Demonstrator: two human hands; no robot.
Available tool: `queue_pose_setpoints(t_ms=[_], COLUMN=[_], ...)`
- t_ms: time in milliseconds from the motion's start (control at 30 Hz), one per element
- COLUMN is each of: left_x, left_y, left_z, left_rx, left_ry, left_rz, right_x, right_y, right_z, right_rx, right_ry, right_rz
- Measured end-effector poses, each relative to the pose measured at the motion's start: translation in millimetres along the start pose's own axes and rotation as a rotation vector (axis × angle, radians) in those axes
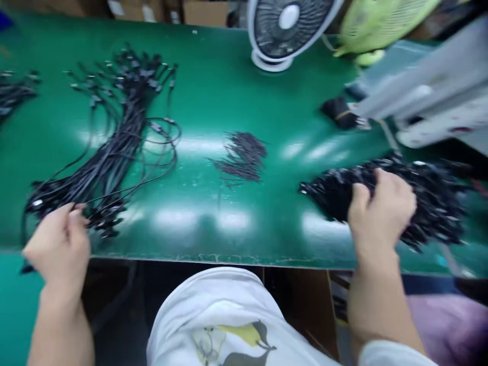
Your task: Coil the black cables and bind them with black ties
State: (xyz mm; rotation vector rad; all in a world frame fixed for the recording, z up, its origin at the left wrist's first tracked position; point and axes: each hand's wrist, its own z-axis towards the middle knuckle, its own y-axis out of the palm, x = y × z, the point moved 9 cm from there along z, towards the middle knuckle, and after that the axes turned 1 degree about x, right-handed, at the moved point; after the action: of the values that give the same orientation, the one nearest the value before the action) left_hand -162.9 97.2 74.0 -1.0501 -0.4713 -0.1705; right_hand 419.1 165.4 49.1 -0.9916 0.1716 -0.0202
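Note:
My left hand [63, 244] is closed in a pinch on a thin black cable at the near left table edge. That cable runs off toward a large bundle of black cables [125, 127] with small connectors at their ends, spread beside and beyond the hand. On the right, my right hand [381, 208] reaches onto a dense pile of black coiled cables [430, 203]. Its thumb and index finger are apart; the other fingers curl down, partly hidden. Between the hands lies a small heap of short thin dark strips [244, 156], apart from both.
A white fan [271, 63] stands at the back of the green table [213, 218]. Right of it are a yellow-green basket [381, 25], a grey-white machine [430, 76] and a dark banded bundle [339, 113]. More cables [15, 94] lie at the far left.

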Motion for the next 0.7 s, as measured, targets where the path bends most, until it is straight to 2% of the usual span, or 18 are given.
queue_pose_setpoints(t_ms=[33, 67, 133, 200, 233, 267, 300, 333, 367, 433, 500, 567, 633, 700], left_x=[6, 18, 54, 89, 101, 104, 98, 85, 65, 17, -26, -57, -76, -80], left_y=[-2.6, -1.0, 1.1, 5.9, 6.6, 4.5, 0.3, -6.5, -15.0, -33.8, -50.4, -61.7, -64.3, -53.7], left_z=[-4, -9, -20, -34, -41, -48, -53, -56, -59, -65, -71, -76, -78, -78], left_rx=[-0.024, -0.082, -0.164, -0.301, -0.371, -0.421, -0.449, -0.449, -0.429, -0.361, -0.261, -0.114, 0.040, 0.104], left_ry=[-0.015, -0.015, 0.040, 0.110, 0.127, 0.117, 0.072, -0.002, -0.095, -0.301, -0.466, -0.582, -0.662, -0.722], left_rz=[0.039, 0.021, -0.066, -0.165, -0.208, -0.238, -0.251, -0.248, -0.239, -0.247, -0.401, -0.690, -0.984, -1.147], right_x=[-32, -74, -176, -283, -328, -366, -396, -419, -432, -434, -413, -380, -353, -334], right_y=[-8, -3, -9, -11, -8, -2, 8, 16, 19, 7, -14, -33, -39, -29], right_z=[3, 3, -8, -29, -36, -35, -29, -16, 5, 60, 112, 149, 157, 133], right_rx=[0.049, -0.070, -0.171, -0.300, -0.354, -0.393, -0.441, -0.473, -0.445, -0.293, -0.103, 0.056, 0.072, -0.060], right_ry=[-0.071, -0.168, -0.458, -0.812, -0.943, -1.023, -1.059, -1.081, -1.051, -0.962, -0.868, -0.753, -0.734, -0.769], right_rz=[0.161, 0.317, 0.598, 0.759, 0.793, 0.789, 0.741, 0.672, 0.614, 0.577, 0.483, 0.330, 0.168, -0.008])
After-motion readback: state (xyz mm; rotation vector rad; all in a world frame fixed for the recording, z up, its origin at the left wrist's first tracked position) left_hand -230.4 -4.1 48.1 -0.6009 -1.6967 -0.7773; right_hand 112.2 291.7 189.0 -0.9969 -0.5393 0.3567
